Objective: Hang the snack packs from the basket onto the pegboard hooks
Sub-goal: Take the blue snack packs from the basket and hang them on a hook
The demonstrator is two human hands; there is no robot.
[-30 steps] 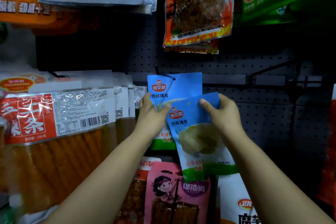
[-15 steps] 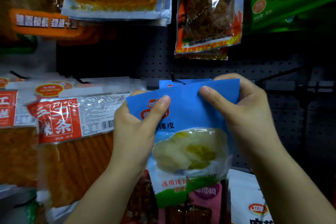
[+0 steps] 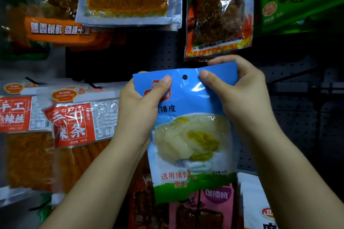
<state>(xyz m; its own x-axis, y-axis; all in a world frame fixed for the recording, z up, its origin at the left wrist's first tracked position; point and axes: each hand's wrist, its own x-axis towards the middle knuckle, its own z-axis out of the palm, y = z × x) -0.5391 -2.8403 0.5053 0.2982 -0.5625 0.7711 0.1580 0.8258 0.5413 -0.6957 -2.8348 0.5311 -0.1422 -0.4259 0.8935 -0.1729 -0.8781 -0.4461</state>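
While both hands [image 3: 188, 98] pinch blue pack [image 3: 193, 135] | orange packs [image 3: 74, 130] left, pegboard [image 3: 290, 117] behind

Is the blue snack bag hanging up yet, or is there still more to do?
Not yet. Already hanging: packs like the red-labelled strips pack and the flame-printed pack. In hand: the left hand and right hand pinch the blue pack by its top edge, either side of its hang hole. Left: slipping that hole onto a hook. The basket is out of view, so remaining packs can't be counted.
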